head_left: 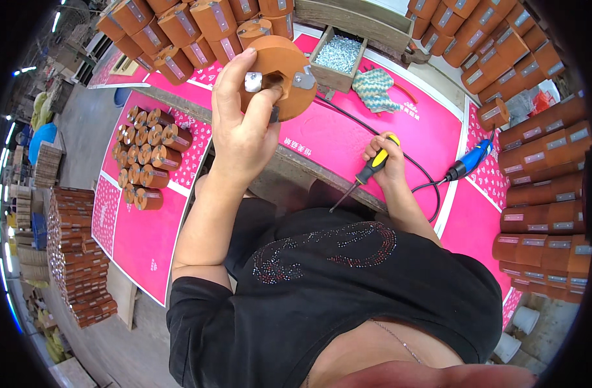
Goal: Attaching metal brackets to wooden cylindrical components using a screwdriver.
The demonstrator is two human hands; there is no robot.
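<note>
My left hand [240, 139] is raised over the near edge of the pink-covered table. Its fingers and thumb close around a round orange-brown wooden block [283, 58] with an angular hole in its face and bright metal plates at the hole's sides. Lower and to the right, my right hand [390, 173] grips a screwdriver [367, 172] by its yellow and black handle. The screwdriver's thin shaft slants down to the left, its tip apart from the block and in front of my black shirt.
A wooden drawer [333, 78] holds many small screws. Beside it lies a knitted glove [376, 90]. A blue corded power tool [470, 160] rests at the right, its black cable [357, 121] crossing the table. Similar blocks are stacked behind, at right [541, 220] and on the left board [155, 178].
</note>
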